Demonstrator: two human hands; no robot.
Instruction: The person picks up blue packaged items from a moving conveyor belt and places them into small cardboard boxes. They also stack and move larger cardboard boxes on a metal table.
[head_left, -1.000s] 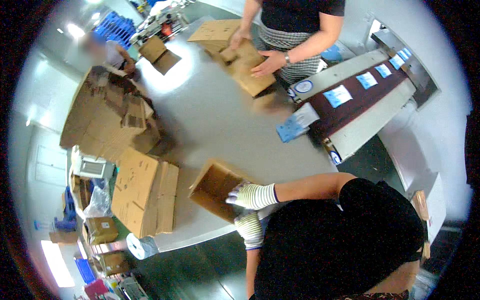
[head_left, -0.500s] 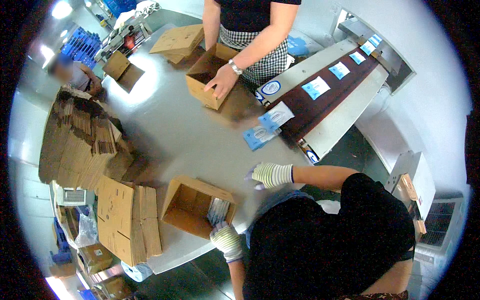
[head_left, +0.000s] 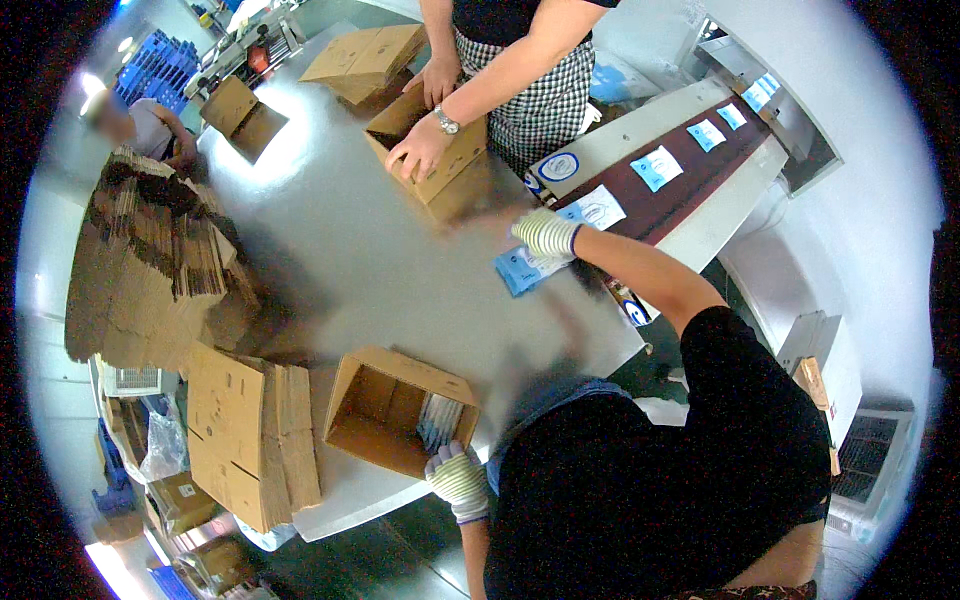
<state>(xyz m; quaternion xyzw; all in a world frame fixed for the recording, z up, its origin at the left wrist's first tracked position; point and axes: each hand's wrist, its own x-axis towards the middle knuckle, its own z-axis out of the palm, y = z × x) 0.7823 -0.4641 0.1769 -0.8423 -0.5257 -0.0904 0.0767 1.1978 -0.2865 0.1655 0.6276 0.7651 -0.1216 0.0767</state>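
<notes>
My left hand point(head_left: 458, 484), in a striped knit glove, holds the near right corner of an open cardboard box point(head_left: 350, 440) tilted toward me. Inside that box, blue-and-white packets point(head_left: 438, 418) stand in a row against its right side. My right hand point(head_left: 546, 235), gloved the same way, reaches palm down over the conveyor's end with its fingers stretched out. Beneath and beside it lie a blue-and-white packet point(head_left: 518, 274) on the table and another packet point(head_left: 604, 208) at the belt's end. Part of my right fingertips is blurred.
The conveyor point(head_left: 690, 160) carries several more packets toward the grey table point(head_left: 340, 250). Across from me a co-worker's hands point(head_left: 420, 150) hold another cardboard box point(head_left: 455, 180). Flattened cartons point(head_left: 240, 430) and a tall carton stack point(head_left: 150, 270) stand at the left. Another person point(head_left: 150, 130) is farther back.
My right hand has moved up and away from me, from the table's near side to the packets at the belt's end. Packets have advanced along the belt. The co-worker's box has turned.
</notes>
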